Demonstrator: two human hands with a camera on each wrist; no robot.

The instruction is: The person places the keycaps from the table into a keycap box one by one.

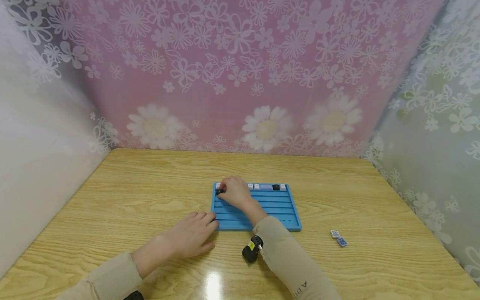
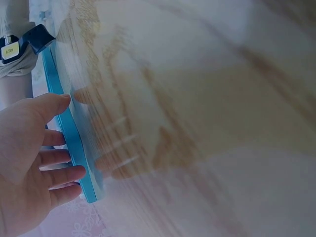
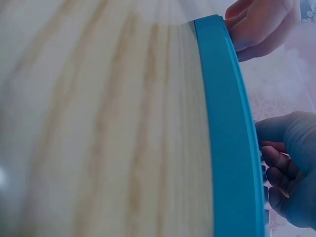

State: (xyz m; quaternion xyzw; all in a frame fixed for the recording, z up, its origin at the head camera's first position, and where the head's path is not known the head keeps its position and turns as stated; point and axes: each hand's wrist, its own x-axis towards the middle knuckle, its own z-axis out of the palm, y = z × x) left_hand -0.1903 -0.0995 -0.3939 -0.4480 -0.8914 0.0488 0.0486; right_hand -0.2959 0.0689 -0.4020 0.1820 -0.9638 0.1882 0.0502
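A blue ridged tray lies flat on the wooden table. My right hand reaches over its far left corner, fingers curled, and pinches a small black piece. My left hand rests on the table at the tray's near left corner, its straight fingers touching the tray's side. In the left wrist view the left hand's fingers lie against the tray's edge. The right wrist view shows the tray's rim, the right hand's curled fingers beyond it and the left hand at the top.
Small pale keycaps and a black one sit in the tray's far row. A white keycap and a blue one lie on the table to the right. Floral curtains wall in the table on three sides.
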